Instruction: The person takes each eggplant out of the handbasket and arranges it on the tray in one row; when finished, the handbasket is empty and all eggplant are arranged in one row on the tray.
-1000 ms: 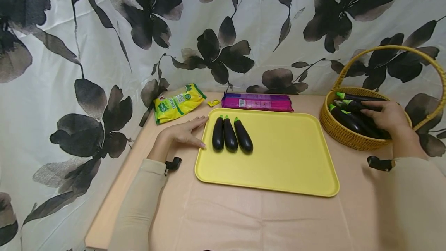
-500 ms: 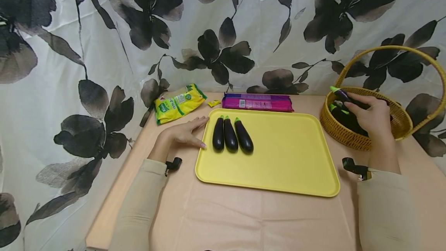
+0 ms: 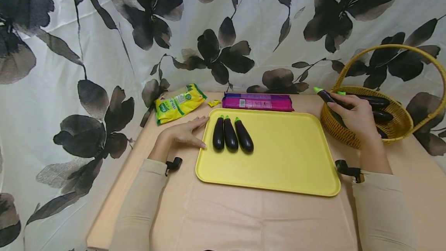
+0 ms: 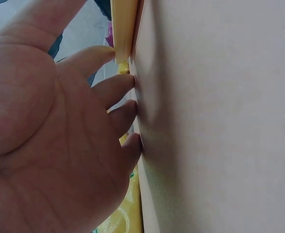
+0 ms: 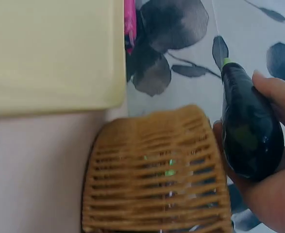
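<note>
My right hand (image 3: 359, 117) grips a dark purple eggplant with a green tip, the eggplant (image 5: 249, 126) showing whole in the right wrist view. It is held above the left rim of a wicker basket (image 3: 343, 136), where several more eggplants (image 3: 374, 101) lie, partly covered by the hand. On the left side of a yellow tray (image 3: 278, 158), three eggplants (image 3: 230, 134) lie side by side, green tips away from me. My left hand (image 3: 182, 133) rests at the tray's left edge, fingers spread and relaxed; in the left wrist view its fingertips (image 4: 127, 109) touch the table.
Behind the tray lies a purple and pink packet (image 3: 258, 102). A yellow-green bag (image 3: 179, 104) and a small yellow wrapper (image 3: 213, 103) are at the back left. The basket's tall handle (image 3: 390, 45) arches up beside the right hand. A floral curtain (image 3: 216, 18) hangs behind the table.
My right hand has lifted an eggplant out of the basket and moved left with it to above the basket's left rim. The left hand and the three eggplants on the tray stay put.
</note>
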Available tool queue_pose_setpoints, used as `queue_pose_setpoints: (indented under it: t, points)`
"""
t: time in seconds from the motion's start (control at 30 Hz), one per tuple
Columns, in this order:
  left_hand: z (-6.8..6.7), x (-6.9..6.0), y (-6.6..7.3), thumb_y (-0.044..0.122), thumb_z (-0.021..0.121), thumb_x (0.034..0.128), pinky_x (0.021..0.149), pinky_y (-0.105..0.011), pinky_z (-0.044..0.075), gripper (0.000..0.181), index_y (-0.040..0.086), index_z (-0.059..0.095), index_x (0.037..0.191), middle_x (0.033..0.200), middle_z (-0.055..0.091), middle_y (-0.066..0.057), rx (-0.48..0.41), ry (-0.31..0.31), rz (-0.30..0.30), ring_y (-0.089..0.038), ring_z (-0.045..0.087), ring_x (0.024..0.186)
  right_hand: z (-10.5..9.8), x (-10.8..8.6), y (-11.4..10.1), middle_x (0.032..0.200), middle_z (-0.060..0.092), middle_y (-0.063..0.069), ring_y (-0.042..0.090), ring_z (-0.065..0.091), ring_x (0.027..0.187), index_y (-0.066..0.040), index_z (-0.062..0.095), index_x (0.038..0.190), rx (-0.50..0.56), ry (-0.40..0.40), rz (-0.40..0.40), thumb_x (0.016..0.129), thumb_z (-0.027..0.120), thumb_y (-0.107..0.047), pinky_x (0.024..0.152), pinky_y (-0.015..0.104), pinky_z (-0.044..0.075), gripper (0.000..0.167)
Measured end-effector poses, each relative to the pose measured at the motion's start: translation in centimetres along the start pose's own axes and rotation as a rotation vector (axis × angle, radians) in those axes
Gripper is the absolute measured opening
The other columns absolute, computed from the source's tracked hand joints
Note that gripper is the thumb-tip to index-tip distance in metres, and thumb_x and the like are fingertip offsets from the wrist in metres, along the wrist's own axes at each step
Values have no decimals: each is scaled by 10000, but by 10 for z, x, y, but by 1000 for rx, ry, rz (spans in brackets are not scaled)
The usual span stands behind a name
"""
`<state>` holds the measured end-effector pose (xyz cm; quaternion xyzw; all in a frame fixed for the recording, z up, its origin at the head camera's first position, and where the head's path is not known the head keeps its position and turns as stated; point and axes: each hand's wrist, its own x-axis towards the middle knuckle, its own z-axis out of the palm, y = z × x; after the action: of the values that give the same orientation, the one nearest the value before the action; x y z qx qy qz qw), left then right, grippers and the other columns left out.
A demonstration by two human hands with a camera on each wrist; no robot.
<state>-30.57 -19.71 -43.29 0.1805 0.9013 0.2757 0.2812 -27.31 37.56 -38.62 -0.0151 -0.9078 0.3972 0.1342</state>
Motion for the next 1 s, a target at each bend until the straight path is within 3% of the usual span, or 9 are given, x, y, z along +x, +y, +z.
queue_pose_setpoints:
  t: [0.1,0.23,0.33,0.5,0.57,0.7,0.87,1.0]
  points:
    - [0,0,1,619,900,707,1296,-629,-19,1267,380,123,1679,1771,13,59,-1,-2,0,-259,-84,1638,5,1,-3,1354,601,78,164,472,1109,-256,642,1443,36,-26,-17,999,664,-472,806,238,388,495]
    - [1,1,0,625,900,703,1298,-624,-19,1268,392,121,1677,1770,10,68,-5,-1,-4,-250,-89,1637,9,2,-5,1291,638,-75,119,483,1010,-251,637,1448,106,-51,-17,1002,674,-434,709,162,400,483]
    - [1,1,0,633,897,702,1302,-614,-17,1267,398,121,1675,1769,9,75,-1,2,-4,-245,-88,1637,11,2,-9,1269,644,-110,106,487,957,-238,627,1457,143,-65,-31,1010,669,-408,671,169,382,480]
    - [1,2,0,635,896,702,1297,-628,-14,1271,397,116,1676,1771,9,60,11,5,-11,-276,-78,1637,25,2,-18,1442,640,35,-15,564,1075,-241,609,1475,190,-121,-65,1031,643,-383,801,38,457,467]
    - [1,2,-1,630,895,707,1295,-635,-13,1268,391,115,1677,1772,8,50,12,3,-9,-284,-76,1637,33,1,-23,1470,621,72,-28,576,1114,-233,609,1477,225,-166,-74,1038,638,-367,858,41,495,460]
    - [1,1,-1,617,893,720,1298,-624,-19,1256,376,119,1680,1773,9,40,15,4,5,-271,-81,1637,48,-1,-30,1465,621,112,-26,634,1060,-183,612,1472,287,-243,-96,1050,629,-303,830,99,557,439]
    - [2,1,0,617,893,719,1304,-604,-23,1256,366,127,1681,1772,18,49,7,6,9,-252,-83,1638,61,-3,-39,1460,614,190,-33,678,934,-121,645,1432,298,-286,-163,1058,623,-219,752,134,570,387]
    - [1,1,0,617,894,717,1302,-609,-24,1258,365,127,1681,1772,22,55,5,7,8,-254,-83,1638,69,-4,-44,1496,584,162,-3,619,1111,-132,652,1429,263,-317,-190,1056,631,-226,844,75,507,386]
